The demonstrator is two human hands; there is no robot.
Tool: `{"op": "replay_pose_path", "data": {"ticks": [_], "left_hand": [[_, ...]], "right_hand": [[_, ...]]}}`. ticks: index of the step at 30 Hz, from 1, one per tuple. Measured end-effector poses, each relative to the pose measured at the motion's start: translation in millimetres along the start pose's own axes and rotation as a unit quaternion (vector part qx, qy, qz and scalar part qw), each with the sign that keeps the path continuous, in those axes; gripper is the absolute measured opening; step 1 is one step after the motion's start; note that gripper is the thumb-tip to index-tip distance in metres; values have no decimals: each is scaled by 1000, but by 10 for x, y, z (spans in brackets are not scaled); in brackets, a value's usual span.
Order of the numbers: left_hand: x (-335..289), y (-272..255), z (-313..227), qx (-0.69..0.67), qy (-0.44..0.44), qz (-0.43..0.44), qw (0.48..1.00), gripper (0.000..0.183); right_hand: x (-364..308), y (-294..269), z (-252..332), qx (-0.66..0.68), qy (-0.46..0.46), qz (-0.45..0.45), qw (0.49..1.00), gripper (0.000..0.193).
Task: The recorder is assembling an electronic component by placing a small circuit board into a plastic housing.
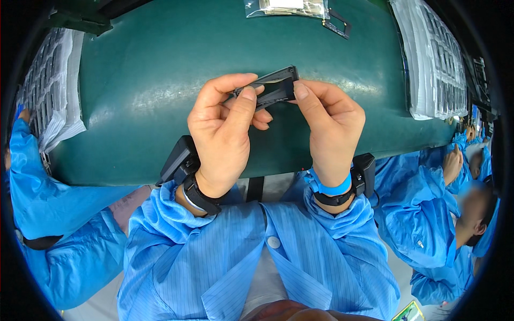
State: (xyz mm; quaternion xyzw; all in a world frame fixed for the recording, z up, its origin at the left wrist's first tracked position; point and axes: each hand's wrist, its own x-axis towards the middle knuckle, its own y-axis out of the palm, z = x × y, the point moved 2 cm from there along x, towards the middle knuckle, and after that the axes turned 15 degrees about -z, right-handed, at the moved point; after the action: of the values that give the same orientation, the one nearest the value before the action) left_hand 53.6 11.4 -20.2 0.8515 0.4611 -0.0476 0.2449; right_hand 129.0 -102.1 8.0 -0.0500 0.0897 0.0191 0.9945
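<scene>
Above the middle of the green table, a small black rectangular frame with an open centre is held between both hands. My left hand pinches its left end between thumb and fingers, with the other fingers curled beneath. On the opposite end, my right hand grips the edge with thumb and forefinger, the rest of its fingers folded in. The frame is tilted, its far right corner raised. My fingertips cover parts of both ends.
Green table surface spreads around my hands. At the far edge lie a clear plastic bag of flat parts and another black frame. Stacked trays stand at left, more trays at right. People in blue smocks sit on both sides.
</scene>
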Motion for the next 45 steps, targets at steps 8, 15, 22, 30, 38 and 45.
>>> {"op": "replay_pose_path", "data": {"ticks": [8,15,22,30,38,45], "left_hand": [[48,-9,-28,-20,-33,-15,999,16],[44,-1,-26,-19,-46,-11,999,15],[50,7,-27,-19,-56,-8,998,15],[62,9,-43,-12,-67,-5,998,15],[43,30,-53,15,-53,0,998,15],[45,21,-28,26,-34,16,999,15]], "right_hand": [[70,-106,12,57,-58,-14,997,11],[121,21,28,24,-102,12,994,19],[172,90,-11,52,9,49,997,25],[200,86,-14,20,-151,81,985,19],[374,73,80,25,49,165,985,16],[398,77,40,28,68,155,985,14]]}}
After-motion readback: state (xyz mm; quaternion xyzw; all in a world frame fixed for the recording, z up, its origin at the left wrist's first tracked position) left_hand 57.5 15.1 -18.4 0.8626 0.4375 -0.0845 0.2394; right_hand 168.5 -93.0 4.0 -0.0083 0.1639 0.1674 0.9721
